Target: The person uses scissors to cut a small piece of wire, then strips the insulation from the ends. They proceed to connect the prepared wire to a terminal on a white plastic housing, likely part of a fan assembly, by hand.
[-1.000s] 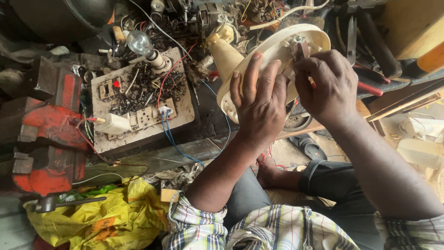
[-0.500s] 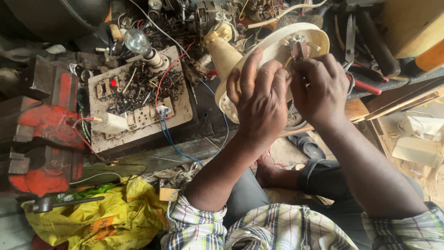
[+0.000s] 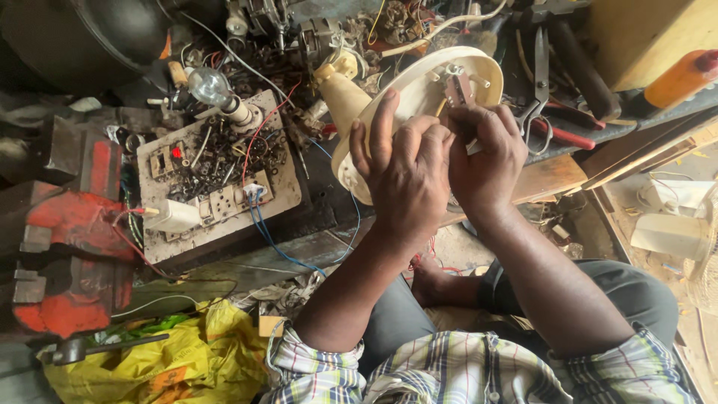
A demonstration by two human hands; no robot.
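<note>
Cream plastic housing [image 3: 419,105] sits above the cluttered bench, held up on edge, hollow inner face toward the camera; long axis runs from lower left to upper right, tapered neck pointing up-left. Left hand [image 3: 407,176] lies against the inner face, fingers extended, steadying it. Right hand [image 3: 486,153] is closed, fingertips pinched at a small metal fitting [image 3: 458,86] near the upper rim. Lower housing is hidden behind both hands; what the right fingers pinch cannot be made out. Test board [image 3: 217,176] lies left.
</note>
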